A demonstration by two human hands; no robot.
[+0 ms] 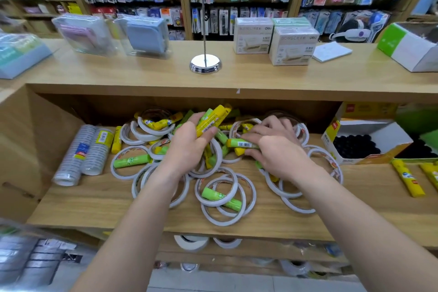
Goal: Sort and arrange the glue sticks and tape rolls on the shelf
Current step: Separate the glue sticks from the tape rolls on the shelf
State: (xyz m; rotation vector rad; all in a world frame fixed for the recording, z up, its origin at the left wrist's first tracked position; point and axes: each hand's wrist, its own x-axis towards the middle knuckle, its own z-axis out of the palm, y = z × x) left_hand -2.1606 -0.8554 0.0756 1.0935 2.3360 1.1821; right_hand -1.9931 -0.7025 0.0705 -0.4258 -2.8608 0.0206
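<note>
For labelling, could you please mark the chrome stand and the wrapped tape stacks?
chrome stand (pixel 205 64): head view, on its round base.
wrapped tape stacks (pixel 81 150): head view, on the left stack's label.

Below the chrome sign stand (pixel 205 63), the shelf (pixel 94 197) is pale wood-grain, strewn w/ white tape rolls (pixel 219 191), lime-green glue sticks (pixel 221 197) & yellow glue sticks (pixel 212 119) w/ red-blue labels. Below-left of the stand: clear-wrapped grey tape sleeves (pixel 78 156), one label blue-red, one yellow. Below-right: yellow box (pixel 330 131) w/ white flaps, black contents; right of stand: white cartons (pixel 292 45) w/ grey print.
</note>
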